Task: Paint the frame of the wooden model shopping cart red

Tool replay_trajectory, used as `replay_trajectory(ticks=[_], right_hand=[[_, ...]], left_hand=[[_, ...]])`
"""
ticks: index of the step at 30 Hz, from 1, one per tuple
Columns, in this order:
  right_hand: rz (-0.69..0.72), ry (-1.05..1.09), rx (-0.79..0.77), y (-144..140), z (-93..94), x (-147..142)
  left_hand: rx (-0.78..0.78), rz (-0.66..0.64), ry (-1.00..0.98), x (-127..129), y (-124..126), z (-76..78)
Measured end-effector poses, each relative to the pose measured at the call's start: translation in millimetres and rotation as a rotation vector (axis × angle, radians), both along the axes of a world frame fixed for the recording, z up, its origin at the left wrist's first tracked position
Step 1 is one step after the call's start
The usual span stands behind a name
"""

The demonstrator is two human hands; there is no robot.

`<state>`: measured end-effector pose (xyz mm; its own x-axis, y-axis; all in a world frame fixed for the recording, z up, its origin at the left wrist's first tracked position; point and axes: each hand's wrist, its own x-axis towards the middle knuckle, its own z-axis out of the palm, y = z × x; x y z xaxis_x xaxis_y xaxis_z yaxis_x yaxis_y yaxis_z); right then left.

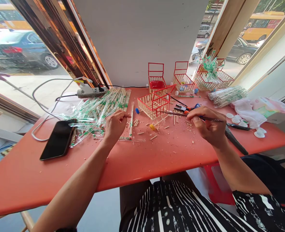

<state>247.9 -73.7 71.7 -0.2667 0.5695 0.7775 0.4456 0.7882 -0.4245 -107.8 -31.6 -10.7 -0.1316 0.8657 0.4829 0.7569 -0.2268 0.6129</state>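
My right hand (207, 124) grips a thin paintbrush (177, 113), its tip pointing left at the near side of a small wooden-stick cart (154, 102). Red covers the cart's top rim and handle; its lower bars are bare wood. My left hand (117, 124) is closed in a pinch left of the cart, beside a wrapped pair of chopsticks (132, 120); whatever its fingertips hold is too small to make out. Between the hands lie a blue cap (137, 111), a yellow cap (152, 127) and short cut stick pieces (140, 133).
Wrapped chopsticks (118, 98) and torn wrappers (87, 117) are heaped at left, near a phone (58, 140) and power strip (90, 91). More carts (181, 80) stand behind. Pliers (181, 109), white caps (236, 119) and a tissue pack (274, 109) lie at right.
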Motion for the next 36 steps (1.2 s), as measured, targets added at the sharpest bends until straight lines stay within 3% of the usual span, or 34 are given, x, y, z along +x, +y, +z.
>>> replay_trajectory(ticks=[7, 12, 20, 31, 36], right_hand=[[-0.025, 0.007, -0.005, 4, -15.0, -1], [-0.100, 0.032, 0.054, 4, -10.1, 8], [-0.014, -0.106, 0.106, 6, -8.0, 16], [-0.061, -0.085, 0.196, 9, -3.7, 12], [0.021, -0.119, 0.162, 7, -5.7, 12]], left_hand=[[-0.015, 0.001, -0.005, 1, 0, 1.3], [-0.025, 0.008, 0.000, 0, -1, 1.2], [-0.009, 0.005, 0.018, 0, 0, -0.7], [-0.008, 0.016, 0.022, 0, -1, 1.0], [-0.013, 0.015, 0.017, 0, -1, 1.0]])
